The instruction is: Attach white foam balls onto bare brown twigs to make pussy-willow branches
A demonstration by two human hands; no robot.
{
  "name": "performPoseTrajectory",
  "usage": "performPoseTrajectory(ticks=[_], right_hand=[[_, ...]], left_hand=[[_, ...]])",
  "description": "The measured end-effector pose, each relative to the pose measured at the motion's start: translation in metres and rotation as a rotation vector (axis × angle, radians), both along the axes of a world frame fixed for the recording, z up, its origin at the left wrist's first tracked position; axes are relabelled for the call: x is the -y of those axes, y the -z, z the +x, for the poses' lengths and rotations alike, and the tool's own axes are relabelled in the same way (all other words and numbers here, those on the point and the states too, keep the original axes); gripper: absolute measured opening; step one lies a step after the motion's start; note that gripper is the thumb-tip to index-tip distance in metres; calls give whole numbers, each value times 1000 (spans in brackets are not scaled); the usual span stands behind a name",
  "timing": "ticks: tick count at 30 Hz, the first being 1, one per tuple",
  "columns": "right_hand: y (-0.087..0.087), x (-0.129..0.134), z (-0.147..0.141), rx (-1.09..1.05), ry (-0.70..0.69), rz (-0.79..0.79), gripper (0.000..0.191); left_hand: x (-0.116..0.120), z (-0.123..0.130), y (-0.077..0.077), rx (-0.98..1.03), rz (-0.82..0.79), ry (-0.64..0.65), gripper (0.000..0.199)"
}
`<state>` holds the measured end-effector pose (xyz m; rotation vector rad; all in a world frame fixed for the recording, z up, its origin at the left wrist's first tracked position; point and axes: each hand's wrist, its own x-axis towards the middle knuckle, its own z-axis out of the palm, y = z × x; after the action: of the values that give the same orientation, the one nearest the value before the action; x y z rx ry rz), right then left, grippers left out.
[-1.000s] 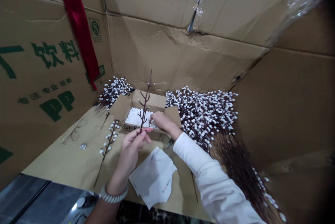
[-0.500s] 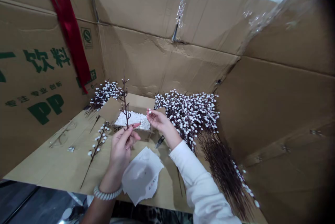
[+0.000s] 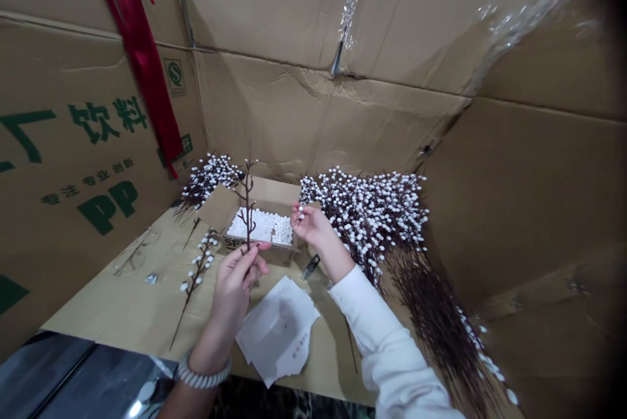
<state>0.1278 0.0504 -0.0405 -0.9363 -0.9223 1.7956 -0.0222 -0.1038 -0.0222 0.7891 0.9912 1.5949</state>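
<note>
Pinched in my left hand (image 3: 240, 273) is a brown artificial twig (image 3: 248, 207), held upright with bare side stubs. My right hand (image 3: 309, 223) is closed at the fingertips on a small white foam berry (image 3: 301, 215), just right of the twig. Behind both hands stands an open cardboard box (image 3: 279, 256) filled with white foam berries (image 3: 267, 225). To the left, a finished-looking berry twig (image 3: 196, 269) with white berries lies on the table.
White-berried branches (image 3: 372, 210) are heaped at the back right, with a bundle of bare brown twigs (image 3: 431, 308) before them. Another berry bunch (image 3: 208, 177) sits back left. White paper (image 3: 279, 331), a utility knife (image 3: 310, 267) and clear glasses (image 3: 137, 252) lie on the table. Cardboard walls (image 3: 274, 106) enclose it.
The whole view has shifted, so the scene sits slightly further right. The left hand still holds the twig upright; the right hand's fingers have turned a little around the berry.
</note>
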Motion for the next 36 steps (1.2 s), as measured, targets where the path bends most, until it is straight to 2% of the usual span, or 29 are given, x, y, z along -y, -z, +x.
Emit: performPoseTrajectory(ticks=[3, 6, 10, 13, 16, 22, 25, 28, 36], right_hand=[[-4, 10, 5, -108, 52, -50, 33], [-13, 26, 8, -213, 103, -47, 19], [-28, 61, -1, -315, 187, 17, 33], [-38, 90, -13, -338, 230, 74, 34], [-46, 108, -24, -322, 288, 149, 39], [-46, 102, -27, -200, 505, 274, 44], [-43, 93, -24, -178, 603, 288, 47], [-42, 89, -23, -221, 630, 264, 48], [-44, 89, -28, -277, 676, 280, 46]], left_hand=[[-3, -1, -1, -5, -14, 18, 25], [-7, -1, -3, -13, -21, 35, 26], [-12, 4, -1, -36, -25, 81, 30], [-15, 9, 3, -49, -23, 121, 34], [-20, 15, 2, -21, -8, 155, 30], [-47, 28, -8, -15, 104, 300, 31], [-60, 36, -9, -73, 121, 277, 29], [-68, 43, -10, -114, 123, 235, 28], [-69, 47, -27, -334, 171, 126, 16]])
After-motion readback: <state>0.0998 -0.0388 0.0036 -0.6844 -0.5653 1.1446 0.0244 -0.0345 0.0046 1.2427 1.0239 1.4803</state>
